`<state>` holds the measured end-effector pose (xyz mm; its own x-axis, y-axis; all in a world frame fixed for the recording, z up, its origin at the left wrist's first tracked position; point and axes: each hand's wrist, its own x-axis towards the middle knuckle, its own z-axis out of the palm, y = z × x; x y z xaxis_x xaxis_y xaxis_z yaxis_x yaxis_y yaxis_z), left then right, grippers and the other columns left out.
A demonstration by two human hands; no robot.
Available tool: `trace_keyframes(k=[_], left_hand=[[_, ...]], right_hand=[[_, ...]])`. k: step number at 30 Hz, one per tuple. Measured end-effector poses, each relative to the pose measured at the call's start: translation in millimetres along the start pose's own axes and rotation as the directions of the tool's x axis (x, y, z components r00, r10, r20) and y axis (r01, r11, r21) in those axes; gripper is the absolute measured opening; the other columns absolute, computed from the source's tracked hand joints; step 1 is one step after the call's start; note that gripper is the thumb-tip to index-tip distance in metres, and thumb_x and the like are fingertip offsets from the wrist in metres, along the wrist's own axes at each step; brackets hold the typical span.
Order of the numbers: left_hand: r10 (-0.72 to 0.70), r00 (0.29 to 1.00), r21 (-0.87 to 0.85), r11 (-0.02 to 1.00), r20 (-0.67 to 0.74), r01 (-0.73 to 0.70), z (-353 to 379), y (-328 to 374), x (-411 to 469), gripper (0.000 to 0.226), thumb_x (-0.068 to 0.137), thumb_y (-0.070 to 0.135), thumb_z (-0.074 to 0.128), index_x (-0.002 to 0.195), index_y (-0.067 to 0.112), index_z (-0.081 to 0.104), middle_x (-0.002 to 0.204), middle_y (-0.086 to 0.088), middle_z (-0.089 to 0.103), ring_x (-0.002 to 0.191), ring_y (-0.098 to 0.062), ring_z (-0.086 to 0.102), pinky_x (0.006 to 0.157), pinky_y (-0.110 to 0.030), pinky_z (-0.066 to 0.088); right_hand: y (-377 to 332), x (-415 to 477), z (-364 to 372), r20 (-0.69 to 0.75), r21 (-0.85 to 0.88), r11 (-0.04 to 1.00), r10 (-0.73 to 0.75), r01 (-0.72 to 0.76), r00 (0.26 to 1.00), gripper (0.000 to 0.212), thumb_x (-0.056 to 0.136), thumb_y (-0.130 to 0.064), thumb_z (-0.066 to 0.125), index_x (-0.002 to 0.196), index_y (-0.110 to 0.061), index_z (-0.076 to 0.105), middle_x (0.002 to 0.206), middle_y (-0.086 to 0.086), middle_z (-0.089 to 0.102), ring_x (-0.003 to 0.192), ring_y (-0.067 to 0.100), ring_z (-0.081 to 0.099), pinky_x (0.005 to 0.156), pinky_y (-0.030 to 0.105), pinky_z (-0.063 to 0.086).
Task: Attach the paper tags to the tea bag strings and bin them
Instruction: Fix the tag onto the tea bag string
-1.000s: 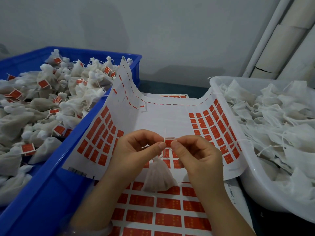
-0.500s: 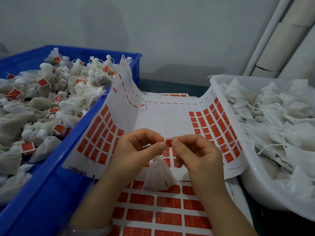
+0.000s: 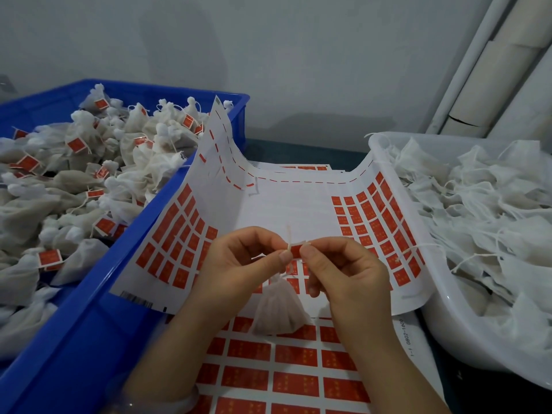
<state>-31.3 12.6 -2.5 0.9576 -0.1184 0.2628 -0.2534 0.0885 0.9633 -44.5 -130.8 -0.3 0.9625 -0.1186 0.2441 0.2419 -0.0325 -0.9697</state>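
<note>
A small red paper tag [image 3: 295, 251] is pinched from both sides by my left hand [image 3: 239, 264] and my right hand [image 3: 343, 270], over the sticker sheet. A thin string runs through the tag, its end sticking up above my fingertips. Below the tag hangs a white tea bag [image 3: 279, 310] on that string, just above the lower sheet. The blue bin [image 3: 98, 309] on the left holds several tagged tea bags [image 3: 89, 180]. A white tub [image 3: 454, 333] on the right holds untagged tea bags [image 3: 484, 210] with loose strings.
A curled sheet of red tag stickers [image 3: 185, 234] spans between the bin and the tub, its middle peeled bare. A second full sheet [image 3: 283, 372] lies under my wrists. White pipes [image 3: 490, 64] stand against the wall at back right.
My hands and the tag have stayed almost still; the fingertips worked slightly on the tag and the hanging tea bag swayed a little.
</note>
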Motion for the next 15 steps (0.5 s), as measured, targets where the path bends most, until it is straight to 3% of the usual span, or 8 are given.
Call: trace_keyframes(k=[3,7,10,13,15], left_hand=[[-0.007,1.0,0.013,1.0,-0.007,0.007,0.5,-0.5,0.3,0.006,0.065,0.026,0.066,0.068,0.024,0.07,0.067,0.0,0.067,0.065,-0.017,0.065,0.064,-0.022,0.055],[-0.02,1.0,0.039,0.999,-0.015,0.021,0.3,-2.3,0.8,0.003,0.074,0.018,0.065,0.072,0.018,0.068,0.068,-0.001,0.067,0.066,-0.019,0.065,0.064,-0.023,0.055],[-0.028,0.999,0.069,0.997,0.019,0.027,-1.1,-3.2,1.0,0.01,0.081,0.004,0.061,0.077,0.012,0.066,0.069,0.0,0.067,0.067,-0.017,0.065,0.065,-0.022,0.054],[-0.03,0.998,0.091,0.996,0.05,0.026,-0.4,-1.3,0.7,0.005,0.078,0.015,0.062,0.079,0.011,0.065,0.07,0.001,0.067,0.069,-0.016,0.064,0.067,-0.023,0.055],[-0.019,0.998,0.12,0.993,0.054,0.012,0.6,-2.4,0.3,0.003,0.082,0.011,0.061,0.081,0.011,0.064,0.07,0.003,0.066,0.069,-0.014,0.064,0.067,-0.021,0.054]], right_hand=[[1.3,0.0,0.1,-0.019,0.049,0.998,0.031,-0.03,0.999,0.034,0.059,-0.039,0.067,0.086,-0.018,0.062,0.071,-0.005,0.07,0.055,0.007,0.063,0.049,0.015,0.049],[2.2,0.3,0.4,0.008,-0.002,1.0,0.023,-0.023,1.0,0.031,0.063,-0.036,0.064,0.094,-0.032,0.062,0.08,-0.012,0.069,0.064,0.006,0.064,0.051,0.014,0.049],[2.0,0.3,0.6,0.092,-0.058,0.998,0.02,-0.015,0.996,0.023,0.065,-0.041,0.061,0.087,-0.036,0.065,0.08,-0.015,0.069,0.066,0.003,0.063,0.053,0.013,0.05],[3.9,1.4,0.5,0.11,-0.102,0.995,0.009,0.002,0.994,0.018,0.064,-0.043,0.06,0.079,-0.035,0.066,0.07,-0.018,0.068,0.063,0.0,0.062,0.054,0.011,0.049],[5.3,2.0,1.1,0.094,-0.127,0.992,-0.005,0.017,0.996,0.015,0.064,-0.044,0.06,0.076,-0.036,0.065,0.068,-0.021,0.067,0.063,-0.002,0.061,0.054,0.008,0.047]])
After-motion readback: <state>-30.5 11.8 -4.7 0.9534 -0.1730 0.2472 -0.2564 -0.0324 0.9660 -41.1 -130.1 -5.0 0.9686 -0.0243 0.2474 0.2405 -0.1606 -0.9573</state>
